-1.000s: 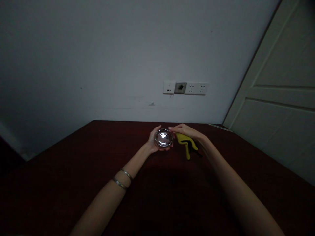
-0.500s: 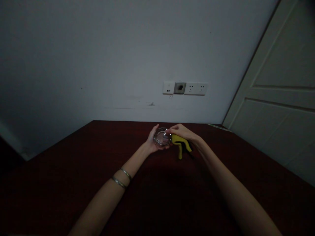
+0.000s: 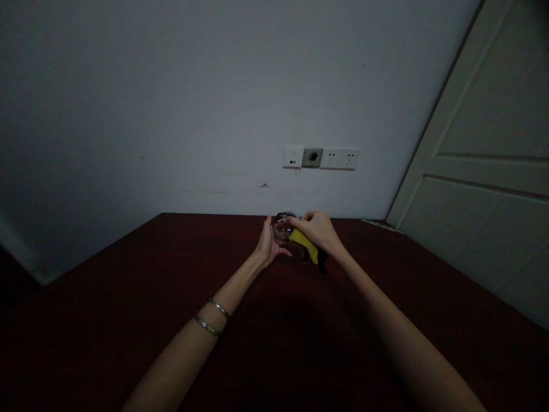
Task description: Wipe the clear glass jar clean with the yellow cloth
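Observation:
A clear glass dish [image 3: 282,231], round like an ashtray, is tilted between my two hands above the table. My left hand [image 3: 266,243] cups its left side, thumb up and one lower finger stretched out; its other fingers are partly hidden behind the glass. From the right, my right hand [image 3: 317,229] pinches the rim and also grips a yellow and black cloth [image 3: 305,243]. The cloth lies against the near right side of the glass and hangs down below my right hand. Two bracelets [image 3: 213,317] circle my left forearm.
The dark red table [image 3: 274,343] reaches back to a pale wall [image 3: 214,103]. Wall sockets [image 3: 319,158] sit above its back edge. To the right stands a white panelled door [image 3: 480,171]. A thin flat strip [image 3: 381,225] lies at the back right edge.
The glass dish has tipped from facing up to a steeper tilt. My right hand has moved slightly left over its rim with the cloth, and my left fingers have loosened under it.

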The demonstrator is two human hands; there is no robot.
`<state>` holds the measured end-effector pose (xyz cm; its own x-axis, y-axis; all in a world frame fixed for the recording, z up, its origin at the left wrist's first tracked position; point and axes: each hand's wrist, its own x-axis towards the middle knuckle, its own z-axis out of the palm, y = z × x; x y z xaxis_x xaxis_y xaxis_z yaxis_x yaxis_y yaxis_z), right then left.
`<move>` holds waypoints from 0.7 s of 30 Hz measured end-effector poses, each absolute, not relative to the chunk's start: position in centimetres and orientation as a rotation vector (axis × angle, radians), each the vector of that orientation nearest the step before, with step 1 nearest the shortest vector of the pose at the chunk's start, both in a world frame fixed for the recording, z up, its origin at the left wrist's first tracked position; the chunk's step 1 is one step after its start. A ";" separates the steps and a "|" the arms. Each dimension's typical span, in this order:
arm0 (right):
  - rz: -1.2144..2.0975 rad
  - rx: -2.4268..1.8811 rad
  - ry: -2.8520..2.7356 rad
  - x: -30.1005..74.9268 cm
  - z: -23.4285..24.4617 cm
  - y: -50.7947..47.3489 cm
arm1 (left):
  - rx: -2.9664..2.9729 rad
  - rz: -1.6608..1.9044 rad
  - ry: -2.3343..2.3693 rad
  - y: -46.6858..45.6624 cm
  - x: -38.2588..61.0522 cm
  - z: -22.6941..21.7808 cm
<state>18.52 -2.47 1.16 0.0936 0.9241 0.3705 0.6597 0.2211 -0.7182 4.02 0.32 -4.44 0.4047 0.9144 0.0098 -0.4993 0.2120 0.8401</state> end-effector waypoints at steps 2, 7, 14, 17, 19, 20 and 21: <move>0.295 -1.538 -1.657 18.2 1.2 -2.5 | 0.857 1.087 0.581 0.0 4.5 -4.4; 0.207 -1.568 -1.741 17.3 1.0 -2.8 | 0.737 1.172 0.671 -0.1 5.2 -4.4; 0.171 -1.511 -1.898 17.1 2.0 -3.9 | 0.636 1.200 0.778 0.1 5.3 -4.6; 0.308 -1.469 -1.885 18.2 2.9 -3.9 | 0.679 1.107 0.750 0.1 5.0 -4.7; 0.297 -1.458 -1.809 19.0 3.3 -3.7 | 0.717 1.046 0.700 0.0 4.7 -4.6; 0.272 -1.447 -1.758 19.4 3.4 -3.6 | 0.735 1.017 0.668 0.1 4.6 -4.6; 0.253 -1.428 -1.707 19.7 3.5 -3.4 | 0.750 0.991 0.636 0.1 4.6 -4.6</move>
